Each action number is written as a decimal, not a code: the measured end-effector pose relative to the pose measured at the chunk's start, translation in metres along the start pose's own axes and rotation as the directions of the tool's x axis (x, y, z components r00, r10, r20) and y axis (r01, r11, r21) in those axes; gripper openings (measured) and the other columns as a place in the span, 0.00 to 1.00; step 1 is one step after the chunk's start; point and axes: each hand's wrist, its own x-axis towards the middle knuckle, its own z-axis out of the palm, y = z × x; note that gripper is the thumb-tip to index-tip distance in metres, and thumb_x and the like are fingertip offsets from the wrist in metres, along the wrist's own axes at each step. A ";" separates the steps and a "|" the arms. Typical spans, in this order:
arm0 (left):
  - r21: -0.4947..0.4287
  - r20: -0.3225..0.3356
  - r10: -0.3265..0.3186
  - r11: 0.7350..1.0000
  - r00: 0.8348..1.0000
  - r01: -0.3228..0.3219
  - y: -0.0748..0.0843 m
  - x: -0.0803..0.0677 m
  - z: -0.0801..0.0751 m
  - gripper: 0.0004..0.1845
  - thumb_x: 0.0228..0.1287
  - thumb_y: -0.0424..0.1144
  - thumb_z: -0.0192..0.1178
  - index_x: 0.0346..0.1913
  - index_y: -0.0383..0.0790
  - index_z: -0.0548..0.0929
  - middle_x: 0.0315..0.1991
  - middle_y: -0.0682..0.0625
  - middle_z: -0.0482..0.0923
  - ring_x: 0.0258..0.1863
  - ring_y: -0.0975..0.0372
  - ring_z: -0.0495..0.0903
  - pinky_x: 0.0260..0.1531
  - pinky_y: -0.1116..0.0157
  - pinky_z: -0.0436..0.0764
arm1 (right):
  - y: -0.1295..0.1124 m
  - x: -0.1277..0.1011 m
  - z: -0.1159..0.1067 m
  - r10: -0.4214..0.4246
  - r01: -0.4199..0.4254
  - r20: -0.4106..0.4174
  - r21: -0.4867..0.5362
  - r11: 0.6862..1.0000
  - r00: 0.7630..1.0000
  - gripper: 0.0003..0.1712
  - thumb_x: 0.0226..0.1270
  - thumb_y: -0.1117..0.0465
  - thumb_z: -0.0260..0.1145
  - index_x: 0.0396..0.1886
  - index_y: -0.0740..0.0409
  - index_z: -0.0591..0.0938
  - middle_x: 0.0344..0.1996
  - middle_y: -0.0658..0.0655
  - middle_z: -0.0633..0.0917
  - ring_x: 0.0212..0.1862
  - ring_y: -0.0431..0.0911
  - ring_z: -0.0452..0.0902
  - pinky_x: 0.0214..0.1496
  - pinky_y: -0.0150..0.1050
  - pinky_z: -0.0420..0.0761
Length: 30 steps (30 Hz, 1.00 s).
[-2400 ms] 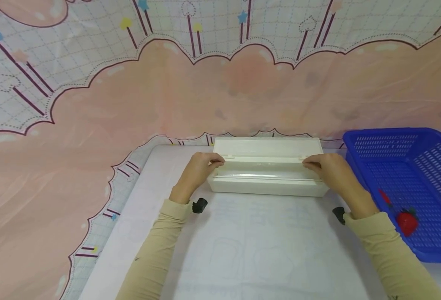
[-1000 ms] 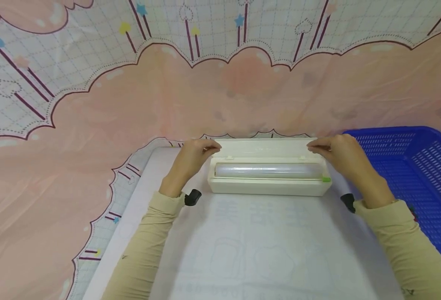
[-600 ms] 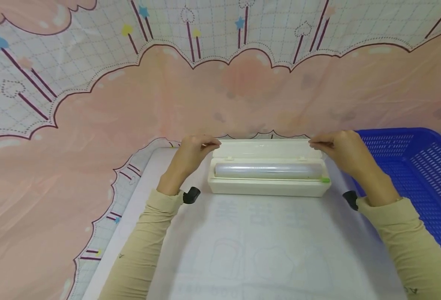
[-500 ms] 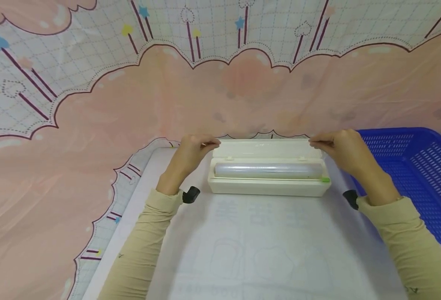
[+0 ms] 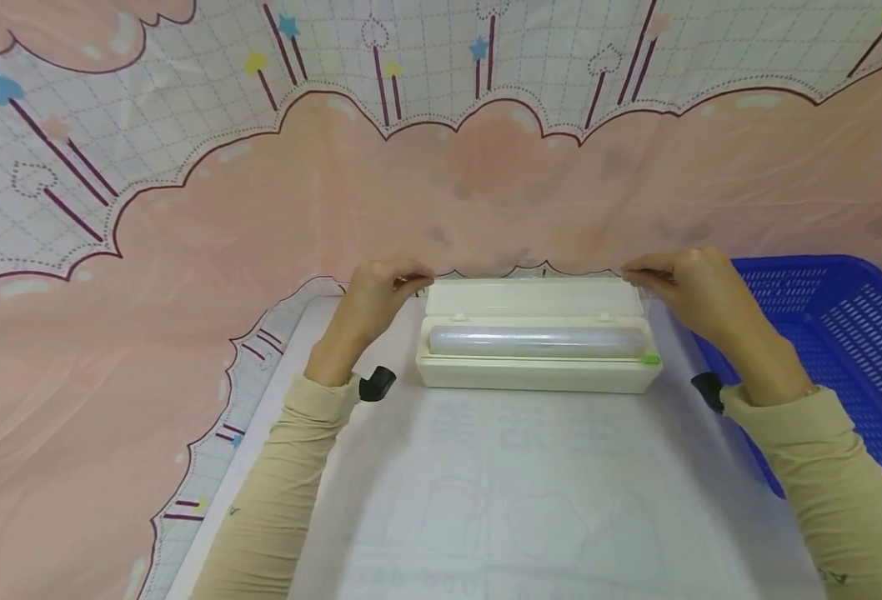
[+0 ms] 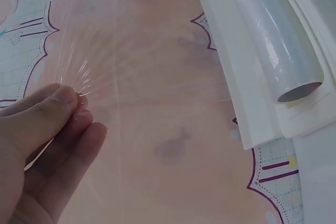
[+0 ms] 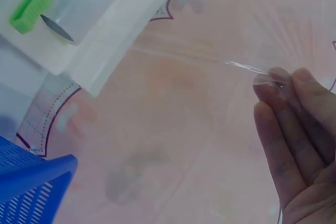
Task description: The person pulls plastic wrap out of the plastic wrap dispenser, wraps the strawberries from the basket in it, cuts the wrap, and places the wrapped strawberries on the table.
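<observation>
A white cling film dispenser box [image 5: 538, 377] stands at the back of the table with its lid [image 5: 534, 297] tipped back. A roll of cling film [image 5: 538, 340] lies inside it, and a green slide cutter [image 5: 649, 359] sits at the front right corner. Thumb and fingers of my left hand [image 5: 372, 304] pinch one corner of the clear film sheet [image 6: 84, 72], which creases at the grip. My right hand [image 5: 696, 292] pinches the other corner. Both hands are up beside the lid's far corners; the sheet between them is almost invisible in the head view.
To the right stands a blue plastic basket [image 5: 824, 292], partly behind my right arm. A white mat [image 5: 501, 500] with faint print covers the table in front of the box. A pink patterned cloth [image 5: 426, 200] hangs behind.
Both hands have moved from the box's opening up and back past the lid, and slightly apart, drawing film off the roll. The box stays in place.
</observation>
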 end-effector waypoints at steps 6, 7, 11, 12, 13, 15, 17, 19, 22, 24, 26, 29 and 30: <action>-0.003 -0.035 0.019 1.000 0.999 -0.019 0.004 0.001 -0.005 0.06 0.61 0.27 0.67 0.40 0.32 0.89 0.38 0.43 0.88 0.36 0.56 0.86 0.42 0.61 0.85 | -0.005 0.000 -0.008 -0.009 0.009 -0.010 -0.007 1.000 1.000 0.10 0.68 0.68 0.66 0.46 0.65 0.88 0.39 0.66 0.89 0.39 0.59 0.87 0.36 0.54 0.83; -0.001 -0.039 0.024 1.000 0.999 -0.024 0.005 0.002 -0.006 0.06 0.61 0.27 0.67 0.41 0.32 0.89 0.38 0.43 0.88 0.36 0.56 0.86 0.42 0.60 0.85 | -0.005 0.000 -0.009 -0.012 0.012 -0.011 -0.008 1.000 1.000 0.10 0.68 0.68 0.66 0.46 0.65 0.88 0.39 0.66 0.89 0.39 0.59 0.87 0.36 0.54 0.83; 0.003 -0.053 0.034 0.999 0.998 -0.034 0.008 0.003 -0.009 0.06 0.61 0.27 0.67 0.41 0.33 0.89 0.39 0.43 0.88 0.38 0.56 0.86 0.42 0.61 0.85 | -0.007 0.001 -0.011 -0.010 0.010 -0.032 -0.003 1.000 0.999 0.10 0.66 0.69 0.67 0.46 0.66 0.88 0.38 0.66 0.89 0.38 0.59 0.87 0.37 0.54 0.83; 0.006 -0.057 0.038 0.999 0.998 -0.038 0.008 0.003 -0.010 0.07 0.61 0.27 0.67 0.41 0.33 0.89 0.40 0.43 0.88 0.38 0.56 0.86 0.42 0.61 0.85 | -0.008 0.002 -0.012 -0.005 0.005 -0.040 -0.004 1.000 0.999 0.10 0.66 0.69 0.67 0.46 0.65 0.88 0.38 0.65 0.89 0.38 0.59 0.87 0.37 0.54 0.83; 0.007 -0.061 0.043 0.999 0.997 -0.042 0.009 0.003 -0.011 0.07 0.61 0.27 0.67 0.41 0.33 0.89 0.39 0.43 0.88 0.38 0.56 0.86 0.42 0.61 0.85 | -0.008 0.002 -0.012 0.001 -0.001 -0.046 -0.003 1.000 0.999 0.10 0.66 0.69 0.67 0.45 0.65 0.88 0.38 0.66 0.89 0.38 0.59 0.87 0.37 0.55 0.83; 0.010 -0.072 0.055 0.998 0.996 -0.054 0.010 0.004 -0.012 0.07 0.60 0.27 0.67 0.41 0.32 0.89 0.39 0.43 0.88 0.38 0.56 0.87 0.42 0.61 0.85 | -0.010 0.002 -0.013 0.010 -0.010 -0.057 0.001 1.000 0.998 0.10 0.66 0.69 0.67 0.45 0.65 0.88 0.39 0.66 0.89 0.39 0.60 0.87 0.38 0.55 0.82; 0.011 -0.088 0.075 0.997 0.993 -0.075 0.011 0.005 -0.013 0.07 0.59 0.27 0.68 0.41 0.32 0.89 0.39 0.43 0.88 0.39 0.56 0.87 0.42 0.61 0.85 | -0.011 0.003 -0.014 0.011 -0.011 -0.073 -0.004 1.000 0.997 0.10 0.66 0.69 0.67 0.45 0.65 0.88 0.39 0.66 0.89 0.39 0.59 0.87 0.38 0.48 0.84; 0.008 -0.102 0.094 0.996 0.990 -0.094 0.012 0.006 -0.014 0.07 0.59 0.26 0.68 0.41 0.32 0.89 0.39 0.43 0.88 0.39 0.55 0.87 0.43 0.61 0.85 | -0.012 0.003 -0.015 0.006 -0.007 -0.088 -0.011 1.000 0.996 0.09 0.66 0.69 0.68 0.45 0.65 0.88 0.38 0.65 0.89 0.38 0.59 0.87 0.37 0.38 0.84; 0.000 -0.123 0.117 0.993 0.985 -0.118 0.013 0.008 -0.016 0.07 0.57 0.25 0.68 0.40 0.32 0.89 0.38 0.43 0.88 0.39 0.55 0.87 0.42 0.61 0.85 | -0.013 0.004 -0.018 0.010 -0.011 -0.099 -0.011 1.000 0.995 0.10 0.66 0.69 0.68 0.45 0.65 0.88 0.39 0.65 0.89 0.39 0.58 0.87 0.36 0.23 0.79; -0.002 -0.135 0.132 0.991 0.982 -0.134 0.013 0.009 -0.018 0.07 0.57 0.24 0.68 0.40 0.31 0.89 0.38 0.42 0.88 0.38 0.55 0.87 0.42 0.61 0.85 | -0.015 0.005 -0.020 0.020 -0.020 -0.102 -0.007 1.000 0.995 0.10 0.66 0.69 0.68 0.45 0.65 0.88 0.40 0.66 0.89 0.40 0.59 0.87 0.39 0.29 0.83; 0.001 -0.148 0.154 0.988 0.977 -0.156 0.014 0.010 -0.019 0.07 0.57 0.24 0.68 0.39 0.31 0.89 0.37 0.42 0.88 0.37 0.55 0.87 0.41 0.62 0.85 | -0.016 0.005 -0.022 0.029 -0.029 -0.106 -0.003 1.000 0.994 0.10 0.66 0.69 0.67 0.46 0.65 0.88 0.41 0.66 0.89 0.42 0.59 0.86 0.42 0.31 0.84; 0.013 -0.164 0.188 0.982 0.968 -0.189 0.016 0.012 -0.022 0.07 0.57 0.24 0.68 0.39 0.30 0.89 0.37 0.41 0.88 0.36 0.54 0.87 0.40 0.62 0.86 | -0.018 0.006 -0.024 0.021 -0.021 -0.131 0.005 1.000 0.991 0.10 0.66 0.70 0.68 0.45 0.66 0.88 0.41 0.66 0.88 0.42 0.60 0.86 0.42 0.22 0.80; 0.018 -0.169 0.195 0.981 0.966 -0.194 0.016 0.012 -0.023 0.07 0.57 0.23 0.68 0.39 0.30 0.89 0.37 0.41 0.88 0.36 0.54 0.87 0.40 0.62 0.86 | -0.018 0.006 -0.025 0.015 -0.014 -0.139 0.008 1.000 0.990 0.10 0.65 0.70 0.68 0.45 0.66 0.88 0.41 0.66 0.88 0.42 0.60 0.86 0.41 0.15 0.74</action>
